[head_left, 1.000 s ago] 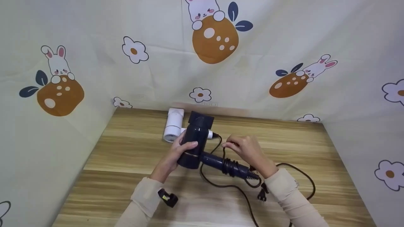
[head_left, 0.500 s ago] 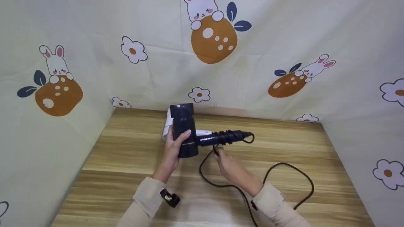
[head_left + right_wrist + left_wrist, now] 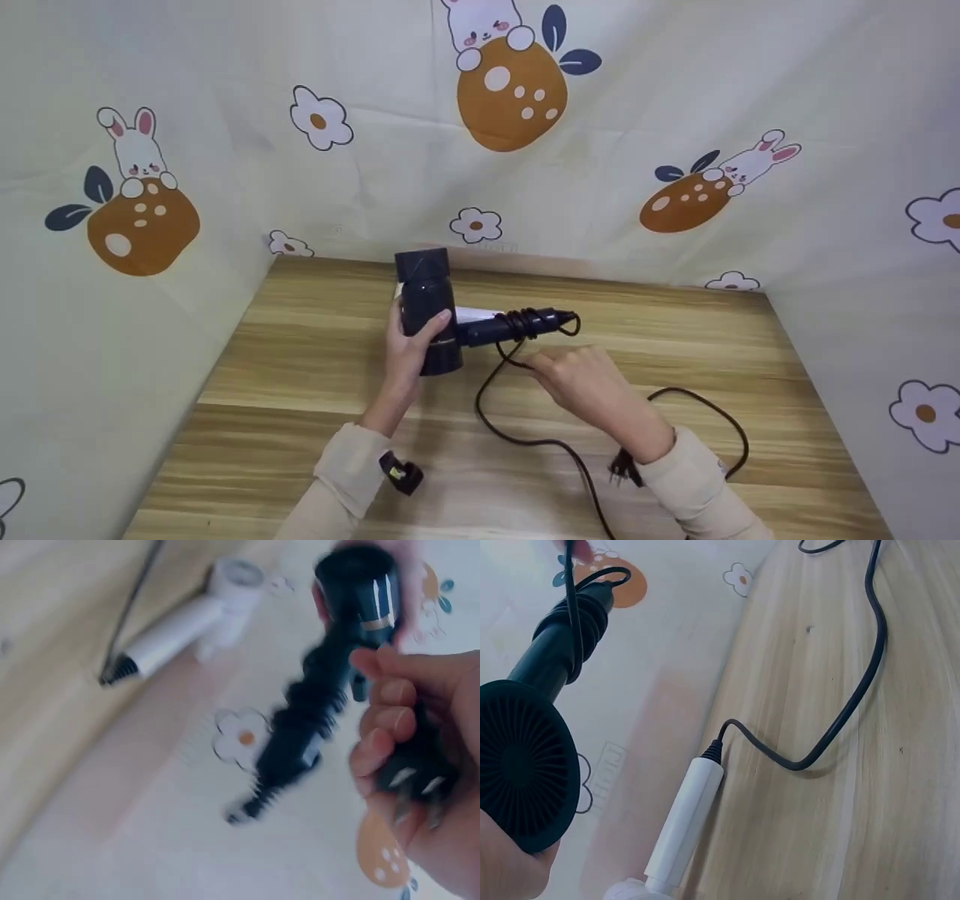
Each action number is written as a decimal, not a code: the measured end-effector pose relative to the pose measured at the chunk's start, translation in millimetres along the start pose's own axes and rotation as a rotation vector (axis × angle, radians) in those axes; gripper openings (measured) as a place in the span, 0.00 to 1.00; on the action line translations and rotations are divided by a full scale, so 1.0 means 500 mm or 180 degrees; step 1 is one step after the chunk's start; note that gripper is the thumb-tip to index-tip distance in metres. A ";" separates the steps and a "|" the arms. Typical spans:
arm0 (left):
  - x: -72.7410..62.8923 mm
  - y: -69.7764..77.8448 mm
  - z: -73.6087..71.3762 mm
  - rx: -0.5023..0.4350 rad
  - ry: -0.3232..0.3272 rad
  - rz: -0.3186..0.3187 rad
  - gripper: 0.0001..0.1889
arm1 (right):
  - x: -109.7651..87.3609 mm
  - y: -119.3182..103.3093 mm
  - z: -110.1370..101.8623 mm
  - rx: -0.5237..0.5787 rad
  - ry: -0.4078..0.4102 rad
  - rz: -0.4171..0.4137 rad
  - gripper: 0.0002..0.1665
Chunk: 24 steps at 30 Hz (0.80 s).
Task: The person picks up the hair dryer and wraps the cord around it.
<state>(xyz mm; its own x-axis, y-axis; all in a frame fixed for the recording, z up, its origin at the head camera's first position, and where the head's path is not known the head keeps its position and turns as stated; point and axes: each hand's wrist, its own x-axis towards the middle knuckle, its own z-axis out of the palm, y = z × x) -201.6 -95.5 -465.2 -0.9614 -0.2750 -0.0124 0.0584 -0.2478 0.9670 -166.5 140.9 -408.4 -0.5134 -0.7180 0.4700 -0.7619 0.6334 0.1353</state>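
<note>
My left hand (image 3: pixel 405 352) grips the barrel of a dark navy hair dryer (image 3: pixel 427 300), thumb across its side, nozzle pointing away. The dryer is raised above the table, its handle pointing right. Black cord (image 3: pixel 519 324) is wound several turns round that handle. Just below it, my right hand (image 3: pixel 592 382) pinches the cord's loose length. The two-pin plug (image 3: pixel 420 772) lies against the curled fingers in the right wrist view; in the head view it shows beside the right cuff. Behind the dark dryer, a white hair dryer (image 3: pixel 686 817) lies on the table, mostly hidden in the head view.
The white dryer's black cord (image 3: pixel 525 442) snakes over the wooden table (image 3: pixel 300 360) toward the front edge, with a loop (image 3: pixel 739 427) on the right. Printed cloth walls (image 3: pixel 375 187) enclose the table at the back and sides.
The dark dryer has moved left and back, and its handle has swung up to nearly level. My right hand dropped below the handle with the cord, then shifted right, drawing it out.
</note>
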 end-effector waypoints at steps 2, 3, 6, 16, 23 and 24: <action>-0.002 0.003 0.005 0.0151 -0.0096 0.0147 0.35 | 0.009 0.013 -0.012 -0.0021 0.0217 -0.0155 0.02; -0.003 0.004 0.008 0.0242 -0.0141 0.0202 0.35 | 0.014 0.020 -0.017 -0.0008 0.0316 -0.0235 0.03; -0.008 0.008 0.012 0.0490 -0.0319 0.0255 0.37 | 0.028 0.042 -0.022 0.0032 0.0580 -0.0469 0.05; -0.025 0.020 0.021 0.0681 -0.1031 0.0160 0.37 | 0.014 0.116 0.010 0.0796 0.1084 -0.0641 0.09; -0.039 0.022 0.028 0.0184 -0.1331 -0.0141 0.33 | -0.014 0.135 0.055 0.2370 0.0846 -0.0258 0.14; -0.040 0.022 0.029 0.0084 -0.1346 -0.0187 0.33 | -0.014 0.131 0.059 0.2563 0.0835 -0.0227 0.15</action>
<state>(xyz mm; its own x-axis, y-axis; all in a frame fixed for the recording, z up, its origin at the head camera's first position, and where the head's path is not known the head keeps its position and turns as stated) -185.4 -79.4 -450.7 -0.9889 0.1453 0.0324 -0.0013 -0.2262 0.9741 -224.7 178.9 -428.7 -0.4210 -0.5954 0.6843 -0.8885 0.1191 -0.4431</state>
